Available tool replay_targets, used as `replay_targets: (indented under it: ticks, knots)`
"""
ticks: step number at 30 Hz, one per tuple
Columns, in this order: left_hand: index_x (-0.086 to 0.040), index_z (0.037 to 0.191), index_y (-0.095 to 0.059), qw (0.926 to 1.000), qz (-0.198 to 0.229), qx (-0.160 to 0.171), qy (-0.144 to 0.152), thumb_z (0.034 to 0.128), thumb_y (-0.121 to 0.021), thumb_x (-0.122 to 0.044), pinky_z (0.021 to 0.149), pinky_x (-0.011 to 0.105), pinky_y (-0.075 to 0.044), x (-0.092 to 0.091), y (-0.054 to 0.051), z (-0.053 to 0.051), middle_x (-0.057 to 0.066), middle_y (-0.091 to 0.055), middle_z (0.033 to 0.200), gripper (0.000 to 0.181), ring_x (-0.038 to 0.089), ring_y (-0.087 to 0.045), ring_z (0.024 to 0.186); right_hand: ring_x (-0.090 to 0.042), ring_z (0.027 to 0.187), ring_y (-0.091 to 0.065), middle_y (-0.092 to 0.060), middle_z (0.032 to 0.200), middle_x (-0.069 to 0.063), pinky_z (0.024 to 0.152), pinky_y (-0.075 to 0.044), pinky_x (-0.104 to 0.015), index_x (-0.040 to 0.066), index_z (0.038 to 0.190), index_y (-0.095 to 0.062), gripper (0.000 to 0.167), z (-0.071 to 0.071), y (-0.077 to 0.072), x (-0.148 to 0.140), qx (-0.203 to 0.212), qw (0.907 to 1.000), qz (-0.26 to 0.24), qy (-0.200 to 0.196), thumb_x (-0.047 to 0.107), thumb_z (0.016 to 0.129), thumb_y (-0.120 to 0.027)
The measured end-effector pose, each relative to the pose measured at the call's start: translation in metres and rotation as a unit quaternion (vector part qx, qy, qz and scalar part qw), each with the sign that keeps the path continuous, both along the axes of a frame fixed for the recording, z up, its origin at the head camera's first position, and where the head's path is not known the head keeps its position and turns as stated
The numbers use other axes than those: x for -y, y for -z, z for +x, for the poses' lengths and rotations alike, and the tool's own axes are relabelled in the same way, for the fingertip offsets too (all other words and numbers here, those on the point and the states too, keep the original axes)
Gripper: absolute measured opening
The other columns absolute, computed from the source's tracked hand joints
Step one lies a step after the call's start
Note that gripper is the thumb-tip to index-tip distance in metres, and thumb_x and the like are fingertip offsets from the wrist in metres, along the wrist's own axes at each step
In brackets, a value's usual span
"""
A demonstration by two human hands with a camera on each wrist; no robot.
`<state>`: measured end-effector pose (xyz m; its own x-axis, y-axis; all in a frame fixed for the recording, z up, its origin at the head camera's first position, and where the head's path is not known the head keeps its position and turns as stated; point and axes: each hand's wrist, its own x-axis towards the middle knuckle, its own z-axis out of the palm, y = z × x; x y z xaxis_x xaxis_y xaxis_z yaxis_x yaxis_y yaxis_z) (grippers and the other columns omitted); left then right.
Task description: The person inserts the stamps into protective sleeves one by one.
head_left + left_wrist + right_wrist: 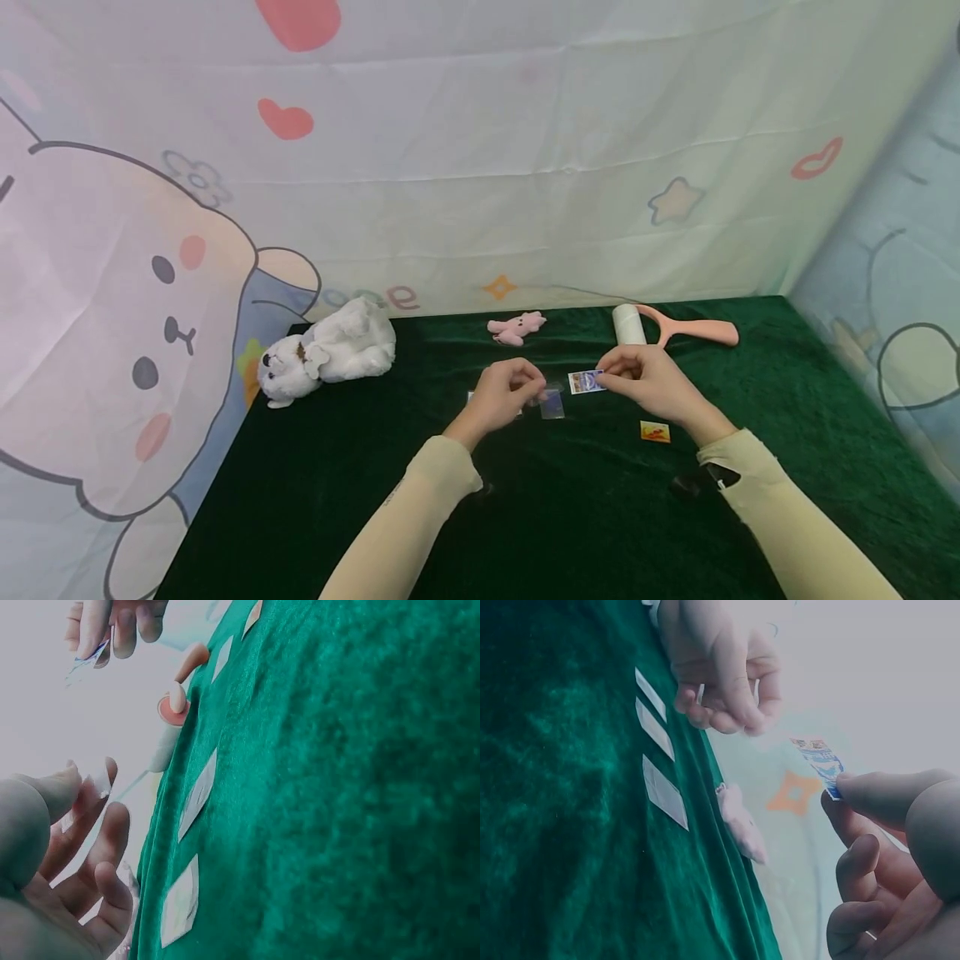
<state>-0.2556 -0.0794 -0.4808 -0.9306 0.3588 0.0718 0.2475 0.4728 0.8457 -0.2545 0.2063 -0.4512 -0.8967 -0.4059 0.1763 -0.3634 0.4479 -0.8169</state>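
My right hand (651, 382) pinches a small printed card (585, 382) between thumb and index finger, above the green cloth. In the right wrist view this card (820, 761) shows blue and white print with small pictures at one end. To its left, my left hand (504, 393) is raised, thumb and index finger pinching a small see-through plastic piece (96, 780); its exact shape is unclear. Just beyond those fingertips, a bluish card or sleeve (552, 405) lies on the cloth. Other flat pieces are partly hidden under the left hand.
A yellow and red card (655, 432) lies below the right hand. Farther back are a pink plush toy (517, 327), a white roll (628, 324) and a pink handled tool (701, 332). A white plush bear (348, 343) lies at the left, on the green cloth (315, 492).
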Motion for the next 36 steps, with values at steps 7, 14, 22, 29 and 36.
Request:
replay_targets:
  ticks: [7, 14, 22, 29, 36]
  knots:
    - [-0.021, 0.114, -0.072, 0.9997, 0.007, 0.012, -0.018, 0.1046, -0.068, -0.029, 0.08, 0.033, -0.057, 0.006, 0.002, 0.0, -0.005, -0.072, 0.106, 0.013, 0.017, -0.064, 0.09, -0.021, 0.078, -0.065, -0.076, 0.097, -0.006, 0.069, -0.053, -0.03, 0.009, 0.108, -0.075, 0.013, -0.003, 0.002, 0.005, -0.002, 0.9999, 0.002, -0.011, 0.019, 0.1, -0.075]
    - [-0.023, 0.115, -0.073, 0.9997, 0.018, 0.013, -0.013, 0.1041, -0.069, -0.027, 0.079, 0.035, -0.057, 0.006, 0.002, 0.0, -0.006, -0.072, 0.108, 0.012, 0.019, -0.063, 0.091, -0.02, 0.075, -0.061, -0.074, 0.096, -0.006, 0.067, -0.051, -0.029, 0.009, 0.108, -0.075, 0.012, -0.004, 0.0, 0.007, 0.0, 0.9999, 0.005, -0.013, 0.018, 0.1, -0.074]
    - [-0.022, 0.103, -0.078, 0.9996, 0.013, 0.011, -0.021, 0.0988, -0.077, -0.028, 0.076, 0.033, -0.056, 0.005, 0.001, 0.0, -0.007, -0.073, 0.098, 0.007, 0.018, -0.064, 0.085, -0.021, 0.076, -0.061, -0.075, 0.096, -0.006, 0.068, -0.051, -0.029, 0.009, 0.107, -0.075, 0.012, -0.004, 0.0, 0.009, -0.002, 0.9999, 0.012, -0.011, 0.018, 0.1, -0.074]
    - [-0.023, 0.103, -0.082, 0.9993, 0.0, 0.015, -0.033, 0.1013, -0.073, -0.033, 0.078, 0.034, -0.055, 0.005, 0.001, 0.0, -0.007, -0.074, 0.097, 0.013, 0.017, -0.064, 0.088, -0.021, 0.075, -0.059, -0.074, 0.095, -0.006, 0.067, -0.05, -0.028, 0.008, 0.107, -0.075, 0.012, -0.004, -0.001, 0.011, -0.004, 0.9999, 0.013, -0.005, 0.018, 0.1, -0.074]
    - [-0.023, 0.104, -0.082, 0.9991, 0.012, 0.02, -0.034, 0.1011, -0.073, -0.032, 0.079, 0.034, -0.056, 0.006, 0.0, 0.002, -0.007, -0.075, 0.098, 0.014, 0.017, -0.064, 0.088, -0.021, 0.075, -0.057, -0.074, 0.096, -0.005, 0.067, -0.048, -0.029, 0.01, 0.107, -0.075, 0.012, -0.005, 0.002, 0.012, -0.011, 0.9997, 0.021, 0.006, 0.021, 0.101, -0.073]
